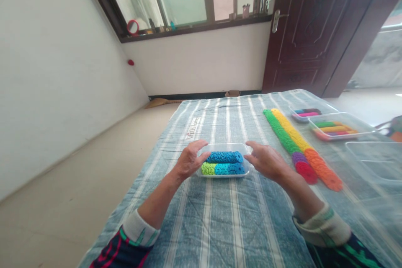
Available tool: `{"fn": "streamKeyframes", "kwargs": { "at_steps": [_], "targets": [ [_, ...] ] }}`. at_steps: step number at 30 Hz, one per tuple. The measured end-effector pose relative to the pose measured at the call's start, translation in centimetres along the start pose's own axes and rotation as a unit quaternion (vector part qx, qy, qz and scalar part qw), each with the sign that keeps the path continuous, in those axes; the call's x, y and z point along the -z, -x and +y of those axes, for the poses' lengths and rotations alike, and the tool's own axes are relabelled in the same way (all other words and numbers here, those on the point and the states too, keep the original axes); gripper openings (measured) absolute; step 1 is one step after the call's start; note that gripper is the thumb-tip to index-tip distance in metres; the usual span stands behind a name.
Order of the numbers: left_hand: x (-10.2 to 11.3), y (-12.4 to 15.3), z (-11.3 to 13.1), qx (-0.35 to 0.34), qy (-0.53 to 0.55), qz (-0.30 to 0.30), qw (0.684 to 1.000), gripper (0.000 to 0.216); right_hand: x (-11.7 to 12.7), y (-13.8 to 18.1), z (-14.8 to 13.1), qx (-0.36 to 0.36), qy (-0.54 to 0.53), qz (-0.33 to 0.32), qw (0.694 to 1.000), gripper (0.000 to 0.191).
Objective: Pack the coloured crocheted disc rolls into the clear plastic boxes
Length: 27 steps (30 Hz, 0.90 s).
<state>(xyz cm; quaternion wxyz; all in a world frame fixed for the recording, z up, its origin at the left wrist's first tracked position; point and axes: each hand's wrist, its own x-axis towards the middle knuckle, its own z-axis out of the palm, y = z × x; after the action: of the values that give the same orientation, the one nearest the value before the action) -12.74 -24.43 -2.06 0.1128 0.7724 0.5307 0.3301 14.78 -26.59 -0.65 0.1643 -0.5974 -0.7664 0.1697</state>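
A clear plastic container stands on the bedspread between my hands. Inside lie two rows of thin, flower-edged discs: a blue row at the back, and in front a row of lime-green discs running into light blue discs. My left hand is at the container's left side, thumb and fingers apart, the thumb tip by the blue row's left end. Over the right rim, my right hand has its fingers spread and holds nothing. Whether either hand touches the rim is hard to tell.
To the right lie two long rows of discs, one green, purple and red, one yellow and orange. Beyond them are clear containers with coloured discs and another clear container. The striped bedspread ends at the left over a tiled floor.
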Motion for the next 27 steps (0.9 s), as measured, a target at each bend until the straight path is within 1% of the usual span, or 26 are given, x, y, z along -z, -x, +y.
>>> {"fn": "streamKeyframes", "kwargs": {
  "at_steps": [2, 4, 6, 8, 10, 13, 17, 21, 27],
  "targets": [
    [-0.2, 1.1, -0.1, 0.071, 0.069, 0.028, 0.995, 0.045, -0.2, -0.1, -0.1, -0.02, -0.001, -0.005, 1.0, 0.049],
    [-0.7, 1.9, 0.0, 0.135, 0.146, 0.04, 0.979, 0.054, -0.5, -0.2, -0.1, -0.026, -0.004, 0.0, 1.0, 0.052],
    [-1.5, 2.4, 0.2, 0.174, 0.225, 0.048, 0.958, 0.061, -1.0, -0.3, -0.1, -0.02, -0.004, 0.029, 0.999, 0.049],
    [-2.2, 2.6, 0.3, 0.195, 0.296, 0.056, 0.933, 0.066, -1.5, -0.3, 0.2, -0.007, -0.004, 0.058, 0.998, 0.043],
    [-2.8, 2.7, 0.4, 0.207, 0.351, 0.069, 0.911, 0.071, -2.1, -0.4, 0.4, 0.003, -0.006, 0.068, 0.998, 0.038],
    [-3.3, 2.8, 0.5, 0.227, 0.399, 0.083, 0.885, 0.075, -2.8, -0.4, 0.7, 0.013, -0.005, 0.058, 0.998, 0.035],
    [-3.6, 3.0, 0.4, 0.236, 0.439, 0.087, 0.863, 0.064, -3.5, -0.6, 0.3, 0.011, 0.0, 0.052, 0.999, 0.034],
    [-3.9, 3.0, 0.4, 0.233, 0.447, 0.09, 0.859, 0.057, -3.7, -0.9, -0.9, -0.024, 0.012, 0.055, 0.998, 0.035],
    [-4.1, 2.9, 0.1, 0.224, 0.434, 0.086, 0.868, 0.055, -3.5, -1.4, -3.0, -0.099, 0.092, 0.045, 0.99, 0.037]
  ]
}}
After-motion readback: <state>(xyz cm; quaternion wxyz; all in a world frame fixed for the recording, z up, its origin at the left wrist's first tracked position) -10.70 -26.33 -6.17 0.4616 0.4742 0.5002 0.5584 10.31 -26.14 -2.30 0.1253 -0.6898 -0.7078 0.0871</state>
